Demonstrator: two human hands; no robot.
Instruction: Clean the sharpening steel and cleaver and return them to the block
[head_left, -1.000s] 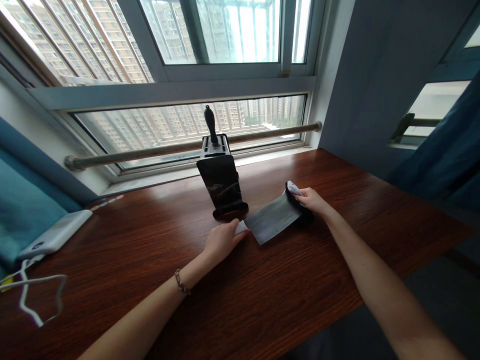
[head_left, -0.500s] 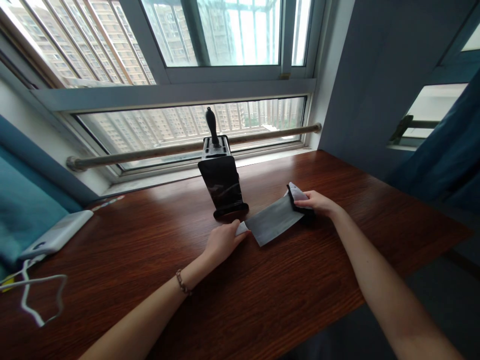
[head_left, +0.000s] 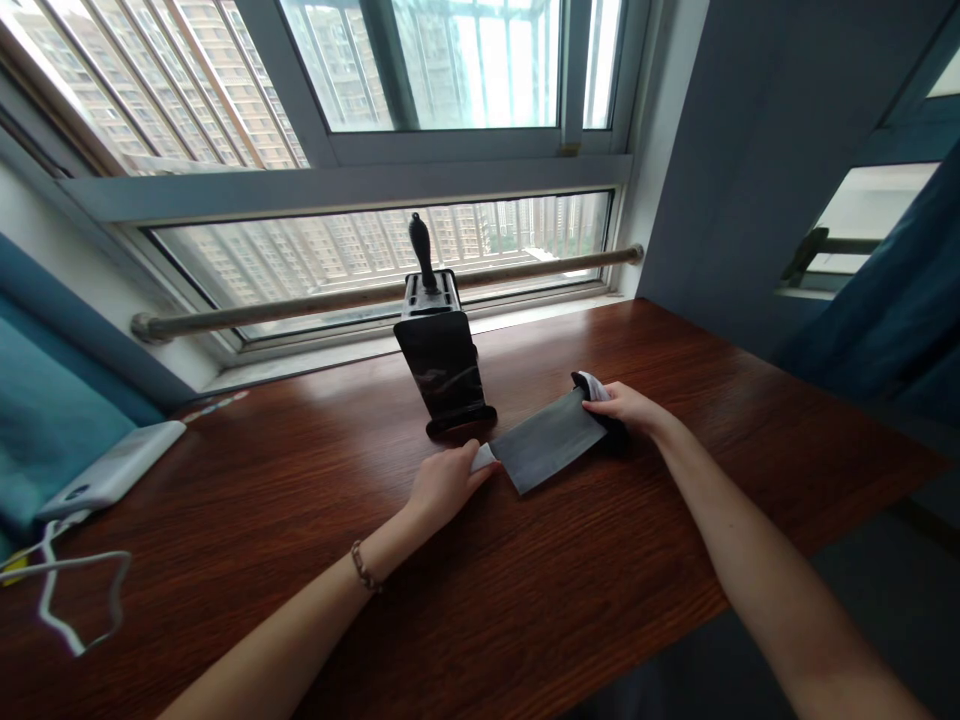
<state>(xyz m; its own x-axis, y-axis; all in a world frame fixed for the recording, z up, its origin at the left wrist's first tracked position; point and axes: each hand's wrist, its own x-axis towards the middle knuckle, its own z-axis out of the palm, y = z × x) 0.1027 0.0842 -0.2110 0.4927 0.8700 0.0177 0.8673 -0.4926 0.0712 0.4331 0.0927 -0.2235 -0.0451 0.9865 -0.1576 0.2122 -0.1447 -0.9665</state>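
A cleaver with a broad grey blade (head_left: 551, 440) is held low over the wooden table, its cutting side toward me. My left hand (head_left: 444, 485) is closed around its white handle (head_left: 484, 458). At the blade's right end, my right hand (head_left: 626, 405) grips a folded black-and-white cloth (head_left: 595, 386) that wraps over the blade there. The fingertips and thumb press the cloth against the metal, and the blade's far end is hidden beneath it.
Behind the cleaver stands a black knife block (head_left: 442, 370) with one black handle (head_left: 421, 248) sticking up. A white power strip or adapter (head_left: 112, 470) with a white cable (head_left: 56, 590) lies at the left. A window with a rail (head_left: 337, 298) borders the table's back.
My right hand has shifted slightly left with the cloth, whose upper edge now curls lower over the blade. My left hand and the cleaver have hardly moved.
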